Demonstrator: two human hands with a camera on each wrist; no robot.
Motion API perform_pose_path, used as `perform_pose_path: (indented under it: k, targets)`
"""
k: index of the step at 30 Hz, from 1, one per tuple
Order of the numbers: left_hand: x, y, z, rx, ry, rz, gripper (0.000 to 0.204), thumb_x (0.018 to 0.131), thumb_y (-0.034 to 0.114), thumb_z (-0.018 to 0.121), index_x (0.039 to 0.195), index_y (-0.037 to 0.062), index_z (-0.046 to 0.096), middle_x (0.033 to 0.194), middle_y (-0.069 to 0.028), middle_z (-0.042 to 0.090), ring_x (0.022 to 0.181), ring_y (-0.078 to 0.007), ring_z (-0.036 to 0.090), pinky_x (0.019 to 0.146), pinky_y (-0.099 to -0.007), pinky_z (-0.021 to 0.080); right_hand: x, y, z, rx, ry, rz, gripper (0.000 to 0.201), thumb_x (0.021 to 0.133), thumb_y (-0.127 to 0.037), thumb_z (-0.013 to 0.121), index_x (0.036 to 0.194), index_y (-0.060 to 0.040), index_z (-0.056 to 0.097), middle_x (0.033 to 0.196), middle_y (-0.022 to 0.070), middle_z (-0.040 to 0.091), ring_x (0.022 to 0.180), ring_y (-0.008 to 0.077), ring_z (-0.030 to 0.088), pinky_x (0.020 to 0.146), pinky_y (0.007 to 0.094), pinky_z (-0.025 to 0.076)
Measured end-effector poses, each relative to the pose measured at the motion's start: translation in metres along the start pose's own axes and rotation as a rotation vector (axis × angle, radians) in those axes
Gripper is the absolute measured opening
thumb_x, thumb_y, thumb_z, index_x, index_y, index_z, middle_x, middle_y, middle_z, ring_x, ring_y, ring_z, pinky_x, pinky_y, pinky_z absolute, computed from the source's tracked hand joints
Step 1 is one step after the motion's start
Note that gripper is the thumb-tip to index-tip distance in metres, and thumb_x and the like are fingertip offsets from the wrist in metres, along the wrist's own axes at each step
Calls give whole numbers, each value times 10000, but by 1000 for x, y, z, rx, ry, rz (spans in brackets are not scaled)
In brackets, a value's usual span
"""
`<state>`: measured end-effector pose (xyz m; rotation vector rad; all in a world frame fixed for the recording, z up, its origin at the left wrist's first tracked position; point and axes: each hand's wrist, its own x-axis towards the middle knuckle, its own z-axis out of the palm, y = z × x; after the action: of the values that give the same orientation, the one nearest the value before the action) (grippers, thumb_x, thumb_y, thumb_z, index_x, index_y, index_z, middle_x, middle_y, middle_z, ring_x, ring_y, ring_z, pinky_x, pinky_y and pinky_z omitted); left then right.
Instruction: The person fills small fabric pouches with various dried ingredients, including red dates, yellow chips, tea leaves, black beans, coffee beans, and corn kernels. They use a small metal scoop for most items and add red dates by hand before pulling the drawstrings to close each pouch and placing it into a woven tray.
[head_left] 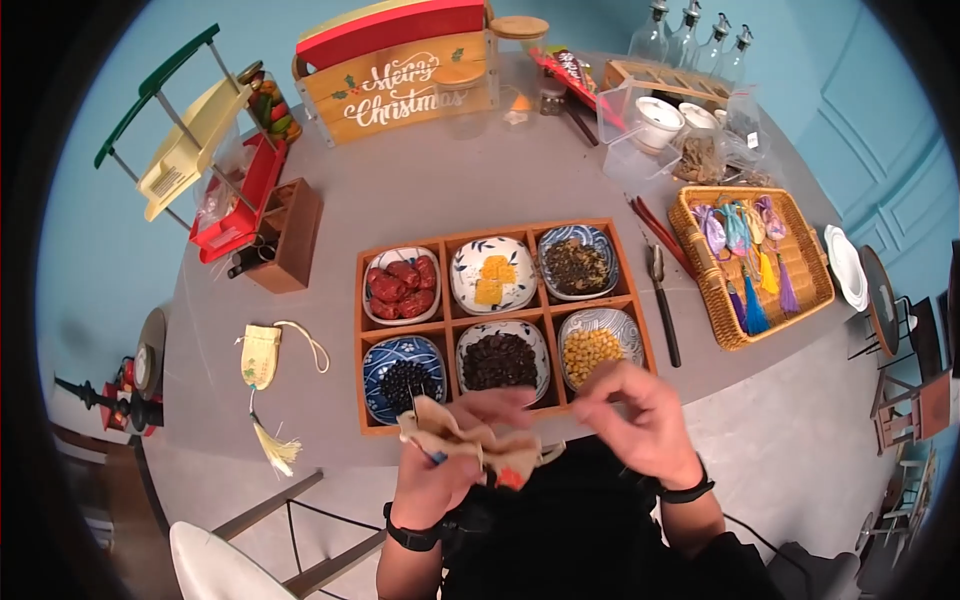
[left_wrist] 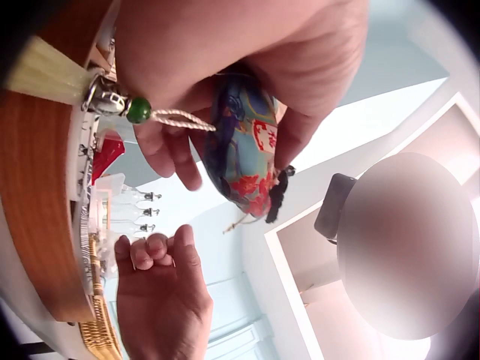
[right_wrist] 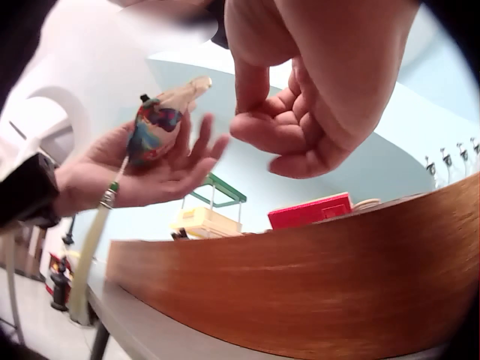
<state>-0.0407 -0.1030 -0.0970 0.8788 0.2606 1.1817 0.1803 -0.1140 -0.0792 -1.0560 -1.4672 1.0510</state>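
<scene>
A beige and blue cloth pouch (head_left: 515,455) with red patches is held by the left hand (head_left: 428,490), in front of the wooden box (head_left: 450,325). In the left wrist view the fingers and thumb grip the pouch (left_wrist: 244,146) from both sides; a green bead (left_wrist: 139,110) and pale tassel (left_wrist: 46,71) hang from it. The right hand (head_left: 645,420) is beside the yellow kernels (head_left: 590,352), apart from the pouch. Its fingers are curled towards the thumb in the right wrist view, where the hand (right_wrist: 322,82) shows nothing between them.
Bowls of red dates (head_left: 402,290), yellow pieces (head_left: 490,290), dark leaves (head_left: 575,265), black beans (head_left: 408,385) and dark dried fruit (head_left: 500,362) fill the box. A tasselled pouch (head_left: 260,357) lies left; tongs (head_left: 663,305) and a wicker tray (head_left: 745,340) lie right.
</scene>
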Motion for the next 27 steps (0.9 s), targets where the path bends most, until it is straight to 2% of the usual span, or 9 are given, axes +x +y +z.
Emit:
perform_pose_path:
  k: [4, 6, 7, 10, 12, 13, 15, 21, 27]
  targets:
    - [7, -2, 15, 250, -14, -65, 208, 827, 122, 692, 999, 38, 609, 1396, -298, 440, 1390, -390, 317, 1086, -521, 349, 14, -8, 28, 257, -186, 151, 336, 846, 22, 659, 1151, -32, 528, 989, 91, 609, 879, 168, 611, 802, 295, 471]
    - [9, -2, 15, 397, -49, -20, 227, 849, 165, 696, 1024, 44, 616, 1437, -320, 391, 1422, -417, 262, 1101, -550, 333, 31, -7, 33, -332, -41, -258, 483, 778, -1, 715, 1210, -11, 499, 1039, 137, 603, 960, 265, 597, 850, 344, 474]
    - [8, -1, 16, 275, 13, -41, 233, 857, 148, 687, 1048, 35, 614, 1431, -313, 403, 1417, -415, 274, 1085, -540, 363, 35, -17, 35, -420, 49, -272, 581, 709, -13, 752, 1231, 12, 500, 1101, 175, 590, 1055, 343, 567, 902, 379, 470]
    - [2, 4, 7, 149, 92, 18, 282, 878, 85, 663, 1135, -2, 585, 1358, -251, 511, 1348, -357, 413, 1046, -482, 431, 31, -3, 34, 248, 78, 133, 591, 790, -33, 731, 1328, 16, 493, 1251, 154, 583, 1164, 226, 561, 967, 366, 455]
    - [0, 11, 12, 277, 408, -90, 233, 897, 30, 646, 1123, -2, 599, 1136, -116, 663, 1073, -158, 613, 890, -287, 495, 25, -2, 27, 415, -54, 100, 523, 837, 9, 677, 1331, 16, 504, 1227, 127, 603, 1104, 174, 581, 938, 327, 467]
    - [-1, 11, 8, 333, 401, -84, 261, 902, 22, 638, 1158, -9, 599, 1062, -50, 671, 928, -75, 621, 796, -235, 512, 25, -3, 27, 401, -124, 33, 492, 844, 33, 657, 1316, 16, 520, 1172, 116, 619, 1053, 172, 594, 911, 307, 467]
    - [-3, 13, 7, 341, 382, -107, 263, 903, 24, 636, 1162, -13, 600, 1070, -51, 671, 946, -84, 623, 806, -239, 510, 28, -18, 34, 304, -119, 34, 307, 872, 37, 641, 1178, 27, 613, 974, 72, 641, 856, 123, 599, 761, 238, 462]
    - [0, 11, 3, 302, 285, -59, 285, 978, 124, 544, 1204, -48, 578, 1178, -115, 646, 1066, -163, 618, 934, -299, 483, 22, -4, 28, 159, -110, 57, 46, 894, 2, 646, 917, 41, 647, 776, 17, 610, 649, 48, 524, 565, 211, 410]
    - [-3, 11, 5, 310, 347, -40, 415, 1044, 261, 389, 1206, -80, 560, 1218, -183, 619, 1131, -238, 605, 986, -343, 459, 21, -8, 22, 196, -64, 185, 54, 922, -16, 624, 930, 28, 653, 747, 10, 608, 646, 41, 522, 564, 205, 407]
